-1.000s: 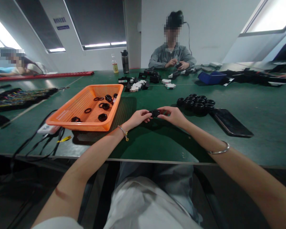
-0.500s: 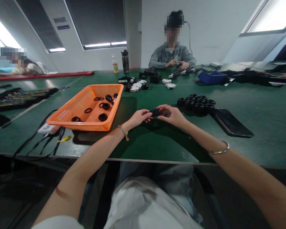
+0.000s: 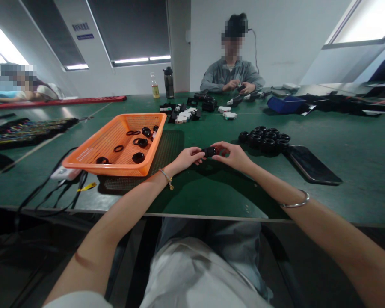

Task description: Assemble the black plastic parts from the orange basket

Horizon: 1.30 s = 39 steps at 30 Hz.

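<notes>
Between my two hands, just above the table, is a small black ribbed fitting (image 3: pixel 209 152); its exact kind is unclear. My left hand (image 3: pixel 190 157) pinches its left end between thumb and fingers. Curled round the right end are the thumb and fingers of my right hand (image 3: pixel 232 155). To the left stands an orange perforated basket (image 3: pixel 115 169) with several loose black rings and nuts inside, among them a black nut (image 3: pixel 138 158). Right of my right hand sits a cluster of black ring-shaped parts (image 3: pixel 268 143), grouped close together.
A dark phone (image 3: pixel 312 166) lies at the right, touching the cluster's edge. Behind are white and black parts (image 3: pixel 188 114), a bottle (image 3: pixel 155 85), a dark flask (image 3: pixel 168 83) and a blue tray (image 3: pixel 284 104). A co-worker (image 3: pixel 232 72) sits opposite. Cables (image 3: pixel 48 194) hang off the left front edge.
Almost nothing differs. My right-hand fingers have shifted very slightly at the fitting's right end; the basket and the cluster stay put.
</notes>
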Each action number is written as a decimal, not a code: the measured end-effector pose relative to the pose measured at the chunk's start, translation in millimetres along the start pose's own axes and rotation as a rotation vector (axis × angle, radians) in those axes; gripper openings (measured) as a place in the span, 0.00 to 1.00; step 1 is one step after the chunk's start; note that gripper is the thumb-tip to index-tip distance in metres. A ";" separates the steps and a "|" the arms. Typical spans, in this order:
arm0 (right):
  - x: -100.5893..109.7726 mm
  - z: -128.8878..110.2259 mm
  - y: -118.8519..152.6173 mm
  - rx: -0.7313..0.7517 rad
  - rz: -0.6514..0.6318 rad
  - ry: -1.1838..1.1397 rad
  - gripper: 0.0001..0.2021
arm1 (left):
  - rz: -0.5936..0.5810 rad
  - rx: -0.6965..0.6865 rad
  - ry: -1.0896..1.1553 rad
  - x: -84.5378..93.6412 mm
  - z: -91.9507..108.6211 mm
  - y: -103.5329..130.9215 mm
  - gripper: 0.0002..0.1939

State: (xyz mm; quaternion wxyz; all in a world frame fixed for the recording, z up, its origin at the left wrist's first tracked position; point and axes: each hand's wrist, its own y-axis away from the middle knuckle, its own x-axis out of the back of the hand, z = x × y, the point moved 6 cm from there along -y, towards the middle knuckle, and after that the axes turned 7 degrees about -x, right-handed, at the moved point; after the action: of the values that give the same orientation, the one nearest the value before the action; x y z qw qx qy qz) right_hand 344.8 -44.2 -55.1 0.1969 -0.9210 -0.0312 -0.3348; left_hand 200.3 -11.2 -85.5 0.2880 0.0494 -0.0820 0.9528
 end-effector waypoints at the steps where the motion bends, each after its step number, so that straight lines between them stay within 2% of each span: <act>1: -0.1 0.0 -0.1 -0.001 0.000 0.003 0.17 | 0.001 0.003 -0.002 -0.1 0.5 0.2 0.03; 17: 1.3 -1.6 -1.4 0.019 0.026 0.056 0.14 | 0.016 0.018 0.004 0.1 -0.1 0.4 0.03; 24: 1.2 1.8 0.0 0.042 0.034 0.023 0.24 | 0.015 0.009 0.020 0.1 -2.3 -1.9 0.05; 30: 1.0 0.7 0.1 0.047 0.025 0.008 0.17 | 0.023 0.031 0.008 -0.4 -0.4 -1.2 0.04; 39: 1.2 2.8 -1.0 0.017 0.022 0.012 0.16 | 0.013 0.010 0.015 0.9 -3.0 -2.3 0.05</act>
State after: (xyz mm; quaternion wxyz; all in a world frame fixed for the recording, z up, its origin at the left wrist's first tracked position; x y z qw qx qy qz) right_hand 347.3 -42.3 -55.9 0.2088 -0.9175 -0.0227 -0.3379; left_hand 200.7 -8.3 -88.0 0.2824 0.0429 -0.0754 0.9554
